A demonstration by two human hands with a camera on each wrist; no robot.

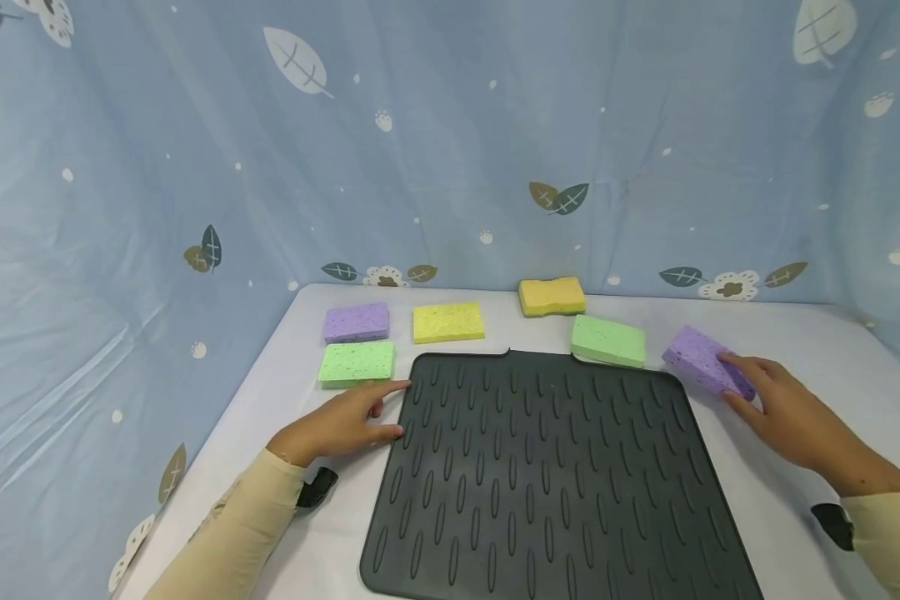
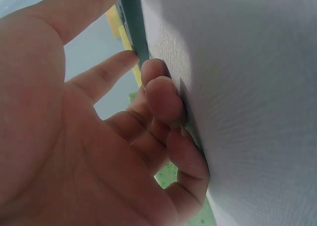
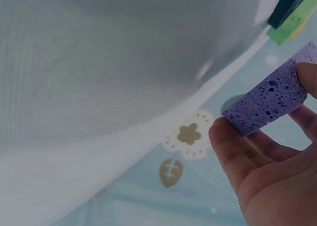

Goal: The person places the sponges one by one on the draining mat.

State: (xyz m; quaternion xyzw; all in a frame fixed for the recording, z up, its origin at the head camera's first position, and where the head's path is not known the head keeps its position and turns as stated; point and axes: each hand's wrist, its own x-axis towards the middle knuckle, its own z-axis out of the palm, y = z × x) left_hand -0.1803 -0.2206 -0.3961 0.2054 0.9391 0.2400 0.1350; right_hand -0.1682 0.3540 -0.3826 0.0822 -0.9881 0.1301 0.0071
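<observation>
Dark mat (image 1: 547, 467) nearest, six sponges: seemingly two purple, green, yellow.

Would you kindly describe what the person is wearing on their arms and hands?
Both arms wear long cream-coloured sleeves that end at the wrist. The left hand and right hand are bare, with no gloves or rings to be seen. A small black device sits at the left cuff, and a similar black one at the right cuff.
</observation>
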